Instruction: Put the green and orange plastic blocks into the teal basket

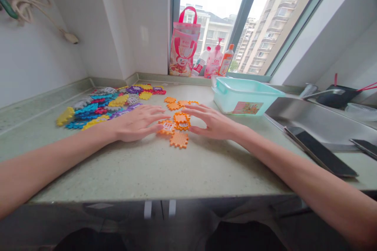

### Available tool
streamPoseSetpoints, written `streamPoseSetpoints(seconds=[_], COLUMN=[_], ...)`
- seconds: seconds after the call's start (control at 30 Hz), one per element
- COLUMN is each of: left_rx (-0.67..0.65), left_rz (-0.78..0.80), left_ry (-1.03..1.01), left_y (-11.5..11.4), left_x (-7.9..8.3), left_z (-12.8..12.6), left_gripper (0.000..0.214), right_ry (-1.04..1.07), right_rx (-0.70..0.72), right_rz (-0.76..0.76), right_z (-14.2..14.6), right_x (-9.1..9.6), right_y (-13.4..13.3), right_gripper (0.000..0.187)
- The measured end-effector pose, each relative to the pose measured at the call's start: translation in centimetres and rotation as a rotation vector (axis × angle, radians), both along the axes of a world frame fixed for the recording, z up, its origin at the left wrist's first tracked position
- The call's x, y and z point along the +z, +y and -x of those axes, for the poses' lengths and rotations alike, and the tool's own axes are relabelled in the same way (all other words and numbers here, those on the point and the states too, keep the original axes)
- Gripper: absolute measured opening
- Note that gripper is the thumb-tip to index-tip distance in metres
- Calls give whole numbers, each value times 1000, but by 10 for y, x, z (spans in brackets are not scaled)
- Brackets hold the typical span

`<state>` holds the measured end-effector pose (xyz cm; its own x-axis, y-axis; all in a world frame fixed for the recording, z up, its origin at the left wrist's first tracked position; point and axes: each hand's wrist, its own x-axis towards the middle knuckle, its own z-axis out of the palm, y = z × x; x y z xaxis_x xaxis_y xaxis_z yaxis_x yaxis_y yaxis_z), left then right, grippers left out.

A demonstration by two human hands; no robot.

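Several flat orange interlocking tiles (179, 140) with notched edges lie in a loose cluster on the countertop, and a few carry white window grids. My left hand (140, 122) rests low on the left side of that cluster, fingers stretched out, the thumb tip by an orange window tile (167, 126). From the right, my right hand (209, 120) reaches over with fingers spread, its thumb and fingertips around the edge of the overlapping orange tiles (182, 118). Neither hand grips a tile. Whether the fingertips touch the tiles I cannot tell.
A mixed pile of blue, yellow, purple, red and grey tiles (96, 108) lies behind my left forearm. At the back right stands a turquoise bin (244, 96), beside the sink (294, 113). A dark phone (319, 151) lies by the sink. Bottles (214, 62) and a bag (184, 53) line the windowsill.
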<state>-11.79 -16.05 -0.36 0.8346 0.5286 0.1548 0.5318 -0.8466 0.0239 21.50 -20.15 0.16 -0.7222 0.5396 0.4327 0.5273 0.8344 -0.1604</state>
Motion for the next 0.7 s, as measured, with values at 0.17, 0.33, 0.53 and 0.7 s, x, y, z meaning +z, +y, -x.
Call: streamPoseSetpoints(seconds=[0.17,0.33,0.53,0.7], left_rx=[13,3,-54,21], left_rz=[20,35,21,-24], left_ry=[5,-6,-60,-91], left_y=[-3,-10,-13,-12], left_x=[1,7,10,10], left_z=[-3,-7,-7,-8], left_gripper=[55,52,49,36], right_ry=[-43,5,12,157], right_rx=[7,46,-9,-63], right_rz=[71,63,109,45], right_z=[4,0,-8,-2], right_x=[-16,-9,-4,-1], right_y=[7,6,6,-3], right_gripper=[41,18,21,36])
